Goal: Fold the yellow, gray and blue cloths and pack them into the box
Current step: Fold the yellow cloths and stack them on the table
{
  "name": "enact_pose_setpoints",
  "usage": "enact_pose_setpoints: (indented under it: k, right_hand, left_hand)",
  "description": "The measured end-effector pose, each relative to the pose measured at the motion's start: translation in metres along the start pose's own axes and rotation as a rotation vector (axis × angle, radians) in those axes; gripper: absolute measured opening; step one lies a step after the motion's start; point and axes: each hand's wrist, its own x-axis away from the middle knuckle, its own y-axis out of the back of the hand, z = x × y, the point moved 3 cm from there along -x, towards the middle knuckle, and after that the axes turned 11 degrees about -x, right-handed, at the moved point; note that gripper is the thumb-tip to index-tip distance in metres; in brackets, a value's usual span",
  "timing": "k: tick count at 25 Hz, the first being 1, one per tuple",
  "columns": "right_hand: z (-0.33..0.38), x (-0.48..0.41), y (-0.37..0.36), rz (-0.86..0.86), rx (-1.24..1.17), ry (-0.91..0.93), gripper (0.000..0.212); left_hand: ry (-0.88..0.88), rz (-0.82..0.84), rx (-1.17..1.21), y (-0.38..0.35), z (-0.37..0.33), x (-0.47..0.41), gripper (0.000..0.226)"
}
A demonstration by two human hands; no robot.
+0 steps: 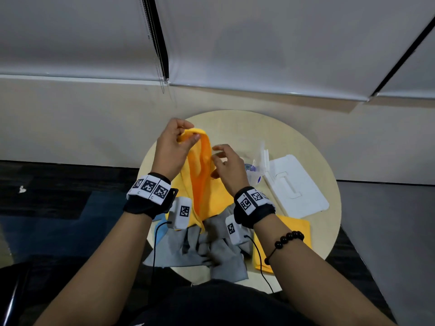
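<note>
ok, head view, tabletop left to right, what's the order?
blue cloth → gray cloth → folded yellow cloth → white lid. Skipped the lifted yellow cloth held by the left hand; it overlaps.

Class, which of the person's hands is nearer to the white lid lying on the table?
Right. The right hand hovers just left of the white lid; the left hand, pinching the yellow cloth, is farther left.

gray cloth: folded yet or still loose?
Still loose. The gray cloth lies crumpled and creased on the table near its front edge, with no neat fold; neither hand touches it.
</note>
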Motion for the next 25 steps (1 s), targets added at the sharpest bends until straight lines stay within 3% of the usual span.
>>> enact_pose_setpoints:
  k: [2, 6, 11, 15, 20, 25]
  right_hand:
    - [0.009, 0.003, 0.004, -0.056, -0.089, 0.006, 0.012]
    - [0.029, 0.015, 0.000, -0.045, -0.282, 0.085, 0.028]
    - [0.036, 0.020, -0.004, -0.138, 0.124, 0.252, 0.023]
    - [0.026, 0.021, 0.010, -0.226, 0.173, 0.243, 0.017]
    - [-0.011, 0.036, 0.019, -0.122, 0.231, 0.069, 0.023]
    - [-0.046, 0.054, 0.035, -0.083, 0.127, -0.083, 0.019]
  left_hand:
    - [-0.030, -0.049, 0.082, 0.007, -0.019, -0.003, 0.014]
    - [-0.109, -0.058, 0.023, 0.011, -0.042, -0.004, 0.011]
    - [-0.193, 0.004, -0.033, 0.012, -0.064, -0.001, 0.008]
    - [-0.272, 0.050, -0.058, 0.012, -0.088, 0.005, 0.005]
    - [-0.286, -0.229, 0.072, 0.034, -0.128, 0.001, 0.002]
    - [-0.228, -0.455, 0.166, 0.058, -0.132, -0.011, 0.003]
